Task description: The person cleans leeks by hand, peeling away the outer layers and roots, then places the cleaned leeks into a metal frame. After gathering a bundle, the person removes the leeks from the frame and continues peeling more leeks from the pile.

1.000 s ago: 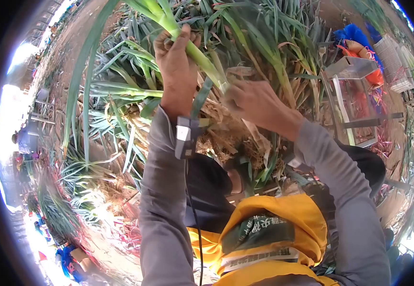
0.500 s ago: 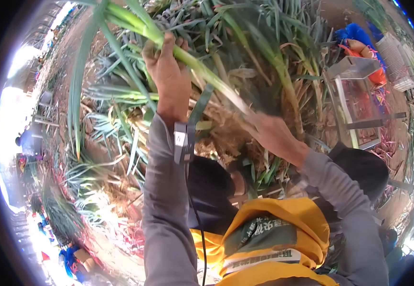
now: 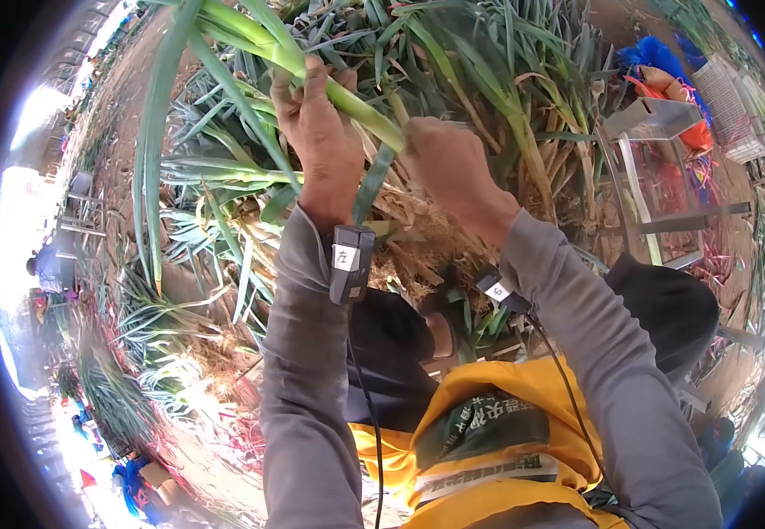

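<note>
A long green onion (image 3: 366, 115) slants across the upper middle of the view, its leaves spreading to the upper left. My left hand (image 3: 322, 145) is closed around it just below where the leaves fork. Close beside it, to the right, my right hand (image 3: 453, 172) is closed in a fist at the stalk's paler part; the lower end is hidden behind that hand. Under both hands lies a heap of green onions (image 3: 532, 154), with dry, tangled roots (image 3: 409, 256) toward me.
On the right stands a metal frame (image 3: 695, 223) with a box-like top, near an orange bag (image 3: 695, 137) and a pale crate (image 3: 731, 106). More green onions (image 3: 113, 388) lie at the lower left. Cables run along both my sleeves.
My right hand has moved up and left along the stalk, from near its lower end to close beside my left hand. The left hand has hardly moved and keeps its hold.
</note>
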`<state>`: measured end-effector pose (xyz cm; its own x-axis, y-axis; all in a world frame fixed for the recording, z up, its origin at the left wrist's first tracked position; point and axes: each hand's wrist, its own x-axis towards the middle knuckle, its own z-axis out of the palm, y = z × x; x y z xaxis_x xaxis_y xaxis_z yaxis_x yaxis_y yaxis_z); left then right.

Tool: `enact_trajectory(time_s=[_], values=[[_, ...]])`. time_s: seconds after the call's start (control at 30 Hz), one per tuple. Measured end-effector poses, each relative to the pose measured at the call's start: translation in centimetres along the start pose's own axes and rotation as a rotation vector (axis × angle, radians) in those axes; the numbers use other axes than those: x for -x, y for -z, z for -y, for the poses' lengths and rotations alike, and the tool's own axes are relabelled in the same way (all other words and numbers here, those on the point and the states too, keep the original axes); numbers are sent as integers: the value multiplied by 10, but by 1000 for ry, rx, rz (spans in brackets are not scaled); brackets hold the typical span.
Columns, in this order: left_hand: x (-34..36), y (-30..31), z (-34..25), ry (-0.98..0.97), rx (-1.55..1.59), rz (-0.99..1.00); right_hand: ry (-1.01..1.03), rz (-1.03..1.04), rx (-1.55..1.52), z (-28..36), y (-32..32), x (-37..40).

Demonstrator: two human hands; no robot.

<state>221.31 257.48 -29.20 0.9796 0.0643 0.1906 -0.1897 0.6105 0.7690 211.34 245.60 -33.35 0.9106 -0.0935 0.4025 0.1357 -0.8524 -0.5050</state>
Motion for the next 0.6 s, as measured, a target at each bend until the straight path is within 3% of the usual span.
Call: enact_trajectory(time_s=[0.07,0.2,0.27,0.4,0.47,0.5,0.53,0.6], values=[[3,0,-2,14,-49,39,-188,37,-164,-3,4,-3],[9,-6,-11,-12,-150,126,-210,14,-294,-5,13,-6],[9,-10,-15,-20,-148,176,-367,161,-517,-5,18,-6],[10,-12,-24,55,-12,186,-479,253,-669,-12,27,9],[4,-11,-26,1,106,298,-411,192,-859,-9,30,21],[4,-9,-25,51,110,233,-263,99,-854,-9,25,26],[5,-9,-22,70,107,216,-267,113,-862,-6,20,28],[5,-12,-12,111,132,190,65,-219,-478,7,25,19]])
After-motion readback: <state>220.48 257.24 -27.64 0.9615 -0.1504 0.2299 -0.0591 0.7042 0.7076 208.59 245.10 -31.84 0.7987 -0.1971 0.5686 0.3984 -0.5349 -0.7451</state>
